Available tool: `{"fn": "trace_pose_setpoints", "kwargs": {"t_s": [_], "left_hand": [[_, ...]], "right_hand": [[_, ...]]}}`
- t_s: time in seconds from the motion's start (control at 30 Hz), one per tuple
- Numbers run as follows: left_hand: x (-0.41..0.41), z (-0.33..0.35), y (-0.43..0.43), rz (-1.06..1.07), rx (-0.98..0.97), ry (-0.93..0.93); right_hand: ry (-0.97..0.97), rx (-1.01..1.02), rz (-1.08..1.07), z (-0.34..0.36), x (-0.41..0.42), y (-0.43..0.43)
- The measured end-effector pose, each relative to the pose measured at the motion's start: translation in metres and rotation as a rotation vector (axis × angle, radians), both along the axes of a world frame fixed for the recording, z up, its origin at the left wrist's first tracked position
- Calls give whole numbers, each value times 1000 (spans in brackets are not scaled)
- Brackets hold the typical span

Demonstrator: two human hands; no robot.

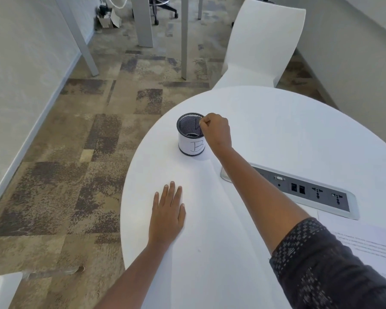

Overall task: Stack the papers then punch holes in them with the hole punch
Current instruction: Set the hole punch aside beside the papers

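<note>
A white sheet (201, 197), hard to tell from the white table (288, 121), lies in front of me. My left hand (168, 216) rests flat on its left part, fingers spread. More papers with printed text (366, 244) lie at the right edge, partly hidden by my right sleeve. My right hand (216, 130) reaches to the rim of a black mesh cup (191, 139) labelled "B", its fingers pinched on a thin dark item that stands inside the cup. No hole punch is in view.
A grey socket panel (310, 190) is set into the table to the right of my right arm. A white chair (261, 45) stands beyond the table's far edge. The table's rounded left edge drops to carpet.
</note>
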State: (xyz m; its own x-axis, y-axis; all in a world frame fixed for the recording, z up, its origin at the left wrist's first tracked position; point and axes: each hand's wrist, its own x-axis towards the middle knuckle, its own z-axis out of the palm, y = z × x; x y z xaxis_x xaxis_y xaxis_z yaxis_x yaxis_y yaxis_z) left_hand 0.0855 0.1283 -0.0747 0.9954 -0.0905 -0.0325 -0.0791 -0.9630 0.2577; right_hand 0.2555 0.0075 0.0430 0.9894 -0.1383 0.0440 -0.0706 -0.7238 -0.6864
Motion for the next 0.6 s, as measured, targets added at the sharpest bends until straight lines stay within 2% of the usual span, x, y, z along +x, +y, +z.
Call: {"fn": "trace_pose_setpoints", "kwargs": {"t_s": [0.2,0.43,0.53,0.6], "left_hand": [[0,-1,0,1,2,-20],[-3,-4,0,6,-17,-60],[-6,-4,0,19,-44,-69],[-8,-3,-1,22,-55,-74]], "right_hand": [[-10,191,-66,-11,-34,-7],[166,156,-32,-66,-128,-32],[251,48,91,-88,-170,-42],[240,-11,190,-98,-195,-46]]}}
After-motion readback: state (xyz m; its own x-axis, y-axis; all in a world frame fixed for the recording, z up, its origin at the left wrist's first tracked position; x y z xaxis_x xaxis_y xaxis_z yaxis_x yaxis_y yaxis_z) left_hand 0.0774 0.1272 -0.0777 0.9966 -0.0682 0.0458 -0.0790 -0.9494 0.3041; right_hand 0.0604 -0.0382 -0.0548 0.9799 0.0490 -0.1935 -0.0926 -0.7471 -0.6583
